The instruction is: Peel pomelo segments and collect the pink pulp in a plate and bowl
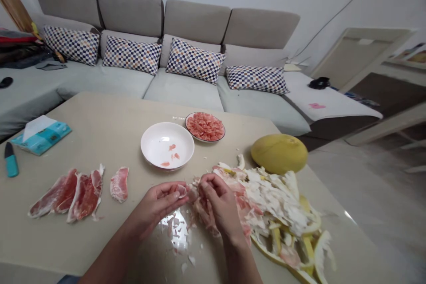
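Note:
My left hand is closed around a small piece of pomelo segment with whitish skin on it, held at the fingertips. Close beside it, my right hand has its thumb and fingers pinched together over the near side of the peel heap; what they grip is hidden. That heap mixes pink segment skins, white pith and yellow rind. Beyond my hands stands a white bowl with several small bits of pink flesh inside. Pomelo segments lie at the left, with one smaller segment apart.
A plate heaped with pink pomelo flesh sits behind the bowl. A whole yellow pomelo rests at the right. Tissues and a teal-handled knife lie far left. Peel scraps dot the table. Behind is a sofa.

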{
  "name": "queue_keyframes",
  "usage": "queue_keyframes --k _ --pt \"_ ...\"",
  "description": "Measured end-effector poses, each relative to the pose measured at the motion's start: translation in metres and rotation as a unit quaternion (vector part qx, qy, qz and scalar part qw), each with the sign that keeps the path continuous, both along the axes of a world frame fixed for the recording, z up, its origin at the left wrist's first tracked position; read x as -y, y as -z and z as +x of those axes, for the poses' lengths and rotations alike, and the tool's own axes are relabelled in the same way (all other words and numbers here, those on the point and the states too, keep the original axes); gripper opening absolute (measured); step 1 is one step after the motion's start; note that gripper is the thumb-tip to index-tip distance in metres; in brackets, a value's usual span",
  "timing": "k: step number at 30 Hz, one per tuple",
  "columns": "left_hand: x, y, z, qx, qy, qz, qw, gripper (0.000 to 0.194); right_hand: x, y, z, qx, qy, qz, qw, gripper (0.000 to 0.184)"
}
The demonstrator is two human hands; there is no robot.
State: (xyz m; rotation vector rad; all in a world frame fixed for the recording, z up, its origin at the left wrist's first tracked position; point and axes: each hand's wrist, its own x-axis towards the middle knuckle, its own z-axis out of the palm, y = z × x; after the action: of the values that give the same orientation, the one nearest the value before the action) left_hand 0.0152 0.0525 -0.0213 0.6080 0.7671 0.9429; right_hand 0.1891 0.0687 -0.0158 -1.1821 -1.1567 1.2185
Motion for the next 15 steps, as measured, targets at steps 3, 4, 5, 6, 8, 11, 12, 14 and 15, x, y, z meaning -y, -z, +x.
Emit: queue_keyframes --k 3,4,5,6,8,11,12,14,15 --pt "-0.002 -0.001 -0.001 0.002 -0.017 0.011 1.000 0.034 0.002 -0.001 0.000 0.143 -0.055 0.020 0.988 0.019" --pt "-0.003 -0.002 -0.001 -0.019 -0.025 0.024 0.999 0.036 0.002 0.000 -0.001 0.178 -0.066 0.040 0.981 0.017" --pt "-0.003 -0.002 0.000 -0.048 -0.035 0.044 0.997 0.037 0.003 0.000 -0.003 0.202 -0.067 0.061 0.975 0.015" --pt "-0.004 -0.001 0.000 -0.082 -0.050 0.068 0.993 0.038 0.003 0.001 -0.004 0.218 -0.061 0.080 0.971 0.013" --pt "-0.005 0.001 0.001 -0.147 -0.085 0.117 0.978 0.038 0.005 0.002 -0.007 0.228 -0.048 0.099 0.967 0.012" --pt "-0.004 0.004 0.004 -0.189 -0.107 0.163 0.962 0.035 0.007 0.001 -0.010 0.225 -0.047 0.105 0.967 0.013" --pt "-0.003 0.004 0.004 -0.192 -0.107 0.169 0.961 0.034 0.007 0.000 -0.010 0.224 -0.049 0.105 0.968 0.013" --pt "-0.002 0.004 0.005 -0.192 -0.103 0.172 0.961 0.034 0.008 -0.002 -0.011 0.218 -0.055 0.106 0.969 0.012" --pt "-0.002 0.003 0.005 -0.190 -0.105 0.172 0.961 0.034 0.008 -0.003 -0.011 0.212 -0.060 0.105 0.970 0.012"
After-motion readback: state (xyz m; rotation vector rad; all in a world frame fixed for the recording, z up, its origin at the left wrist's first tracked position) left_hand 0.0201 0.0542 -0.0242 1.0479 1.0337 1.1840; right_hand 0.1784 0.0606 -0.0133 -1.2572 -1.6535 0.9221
